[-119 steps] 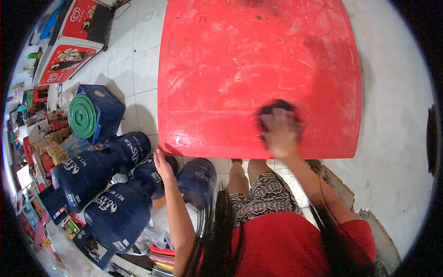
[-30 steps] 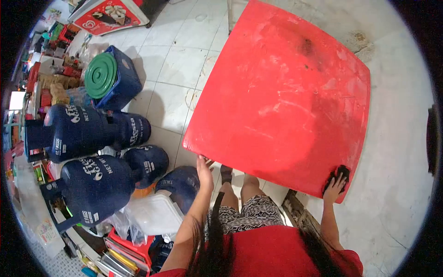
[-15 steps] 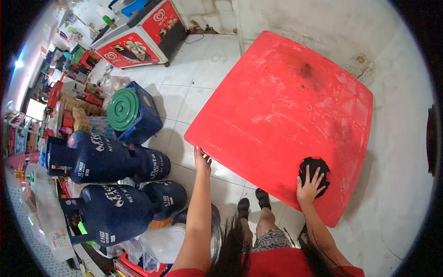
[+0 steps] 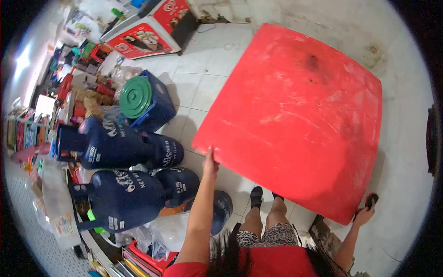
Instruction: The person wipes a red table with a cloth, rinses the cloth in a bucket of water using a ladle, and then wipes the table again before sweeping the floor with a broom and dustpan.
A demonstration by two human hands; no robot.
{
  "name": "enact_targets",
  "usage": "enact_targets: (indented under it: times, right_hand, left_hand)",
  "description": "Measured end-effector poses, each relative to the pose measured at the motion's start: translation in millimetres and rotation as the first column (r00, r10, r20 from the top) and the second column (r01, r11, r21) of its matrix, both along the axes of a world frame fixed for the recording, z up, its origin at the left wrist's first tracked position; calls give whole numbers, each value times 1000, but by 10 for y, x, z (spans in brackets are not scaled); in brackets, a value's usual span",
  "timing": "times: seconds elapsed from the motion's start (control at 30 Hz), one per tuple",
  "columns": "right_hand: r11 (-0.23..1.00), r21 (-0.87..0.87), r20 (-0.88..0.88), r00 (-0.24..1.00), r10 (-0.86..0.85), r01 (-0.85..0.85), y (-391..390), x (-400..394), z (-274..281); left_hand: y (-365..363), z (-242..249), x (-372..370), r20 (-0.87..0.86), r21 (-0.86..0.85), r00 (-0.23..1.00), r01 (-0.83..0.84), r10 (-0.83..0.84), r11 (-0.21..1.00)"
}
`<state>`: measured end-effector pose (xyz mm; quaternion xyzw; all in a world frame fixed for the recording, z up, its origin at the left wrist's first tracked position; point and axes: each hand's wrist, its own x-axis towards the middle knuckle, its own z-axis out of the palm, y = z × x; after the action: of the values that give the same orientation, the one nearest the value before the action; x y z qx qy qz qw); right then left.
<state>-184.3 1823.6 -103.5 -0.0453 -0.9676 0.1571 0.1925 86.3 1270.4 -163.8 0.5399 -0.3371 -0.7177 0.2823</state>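
A large red tabletop (image 4: 286, 124) spreads before me, its surface scuffed with pale streaks and a dark smudge near the far side. My left hand (image 4: 211, 162) is closed on its near left edge, the thumb over the rim and the other fingers mostly hidden beneath. At the near right corner, my right hand (image 4: 363, 215) is closed around a bunched black cloth (image 4: 371, 200), right beside the table's edge. Part of the cloth sticks out above the fingers.
Dark blue gas cylinders (image 4: 124, 198) stand along my left. Behind them are a blue bin (image 4: 159, 108) with a green lid (image 4: 135, 97) and a red-and-white freezer (image 4: 147, 39). A stained white wall (image 4: 406, 115) runs close along the right.
My right hand has moved off the tabletop to its near right corner, taking the black cloth along. My left hand now grips the edge, and the table sits at a slightly different tilt.
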Motion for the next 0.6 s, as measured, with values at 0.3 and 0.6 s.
enact_targets:
  times: [0.3, 0.6]
  right_hand:
    - [210, -798, 599, 706, 378, 565, 9, 469, -228]
    - [510, -769, 600, 708, 371, 385, -1579, 210, 218]
  left_hand:
    - [374, 117, 1074, -312, 88, 946, -63, 88, 994]
    - [-547, 434, 736, 229, 138, 973, 1, -33, 990]
